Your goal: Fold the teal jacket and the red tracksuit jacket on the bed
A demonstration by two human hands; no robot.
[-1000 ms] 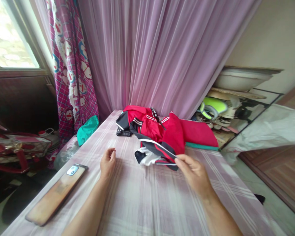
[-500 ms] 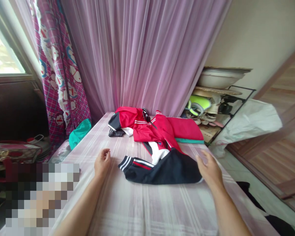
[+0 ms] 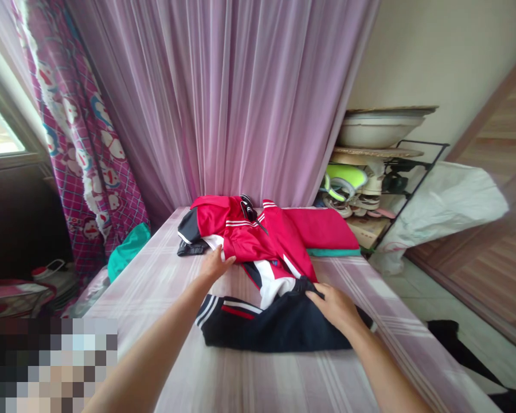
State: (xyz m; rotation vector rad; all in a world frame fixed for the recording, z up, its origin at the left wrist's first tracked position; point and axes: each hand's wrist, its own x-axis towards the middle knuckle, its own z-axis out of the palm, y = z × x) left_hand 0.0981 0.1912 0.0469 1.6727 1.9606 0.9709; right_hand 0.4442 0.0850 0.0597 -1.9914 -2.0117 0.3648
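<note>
A red track jacket [image 3: 250, 240] with white and dark panels lies crumpled in the middle of the bed. Nearer to me, a folded navy track garment [image 3: 279, 327] shows a white-striped ribbed cuff at its left end; I cannot tell whether it joins the jacket. My left hand [image 3: 215, 265] is at the jacket's lower left edge, thumb and fingers apart. My right hand [image 3: 337, 307] pinches a bunched black part at the upper edge of the navy garment, beside the red sleeve's end.
Folded red cloth [image 3: 324, 228] lies over a teal one [image 3: 333, 252] at the back right. A teal bundle [image 3: 128, 249] sits past the left edge. Purple curtains [image 3: 223, 97] hang behind. On the right stand a shoe rack [image 3: 406, 201] and a white sack [image 3: 447, 212].
My left hand has moved forward to the red jacket's edge. My right hand has gone inward from the navy garment's right end and taken hold of its upper edge. The view has shifted slightly.
</note>
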